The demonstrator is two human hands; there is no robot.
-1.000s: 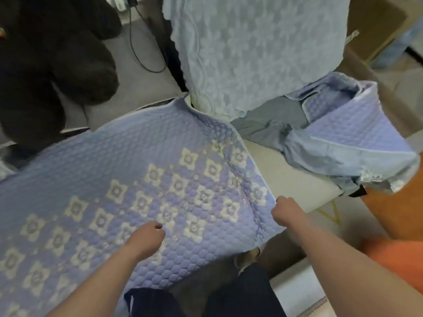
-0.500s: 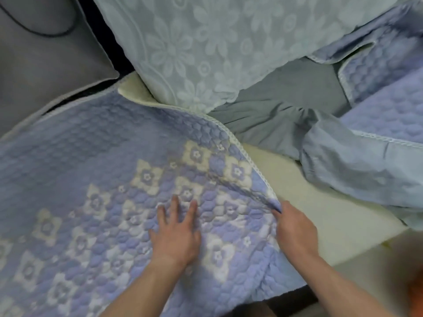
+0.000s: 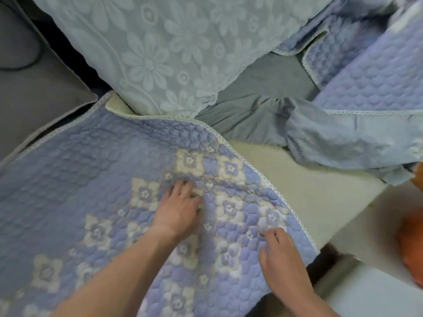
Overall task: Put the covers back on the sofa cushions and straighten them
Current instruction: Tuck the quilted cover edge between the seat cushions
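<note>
Quilted lilac cover (image 3: 96, 179): lies over the cream foam cushion (image 3: 320, 195), whose right part shows bare. Since half a second ago our right hand (image 3: 282, 261) has left the cover's edge; it now rests flat on top, fingers spread. Left hand (image 3: 177, 209): flat, pressing, grasping nothing. Second quilted cover (image 3: 377, 83), upper right, cut off. We cannot identify the blurred orange object (image 3: 412, 243).

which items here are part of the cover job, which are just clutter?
Job:
- quilted purple cover, both hands on it
- left hand, flat on the cover
- right hand, fingers on the cover near its trimmed edge
- bare cream cushion, partly uncovered
- second purple cover, bunched

Lying about:
- pale floral pillow
- grey cloth
- orange object
</note>
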